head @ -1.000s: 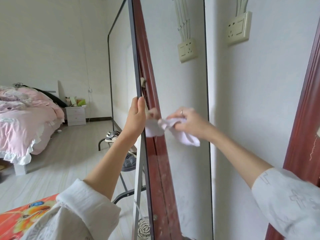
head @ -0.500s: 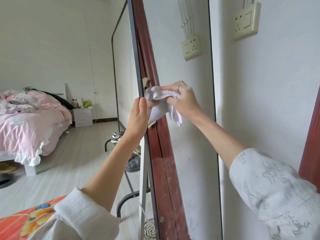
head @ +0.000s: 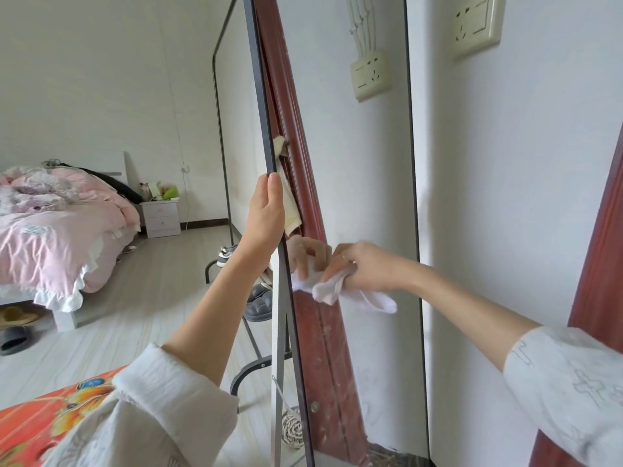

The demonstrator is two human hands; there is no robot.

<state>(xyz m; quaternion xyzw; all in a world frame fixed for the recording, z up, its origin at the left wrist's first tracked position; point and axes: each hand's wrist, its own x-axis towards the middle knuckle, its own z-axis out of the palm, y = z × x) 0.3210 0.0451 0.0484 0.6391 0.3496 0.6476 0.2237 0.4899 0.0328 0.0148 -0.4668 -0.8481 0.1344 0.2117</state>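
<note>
A tall standing mirror with a thin black frame leans in front of me, reflecting a red door frame and a wall socket. My left hand grips the mirror's left edge at mid height, thumb on the front. My right hand holds a bunched white cloth and presses it against the glass near the left edge, just below my left hand. The hand and cloth are mirrored in the glass.
A bed with pink bedding stands at the left, a small white nightstand beyond it. A black clothes rack with shoes under it stands behind the mirror. A red door frame is at the right; a wall socket above.
My right hand with the cloth went up the glass to the level of my left hand, then came back down below it. My left hand kept its grip on the mirror edge.
</note>
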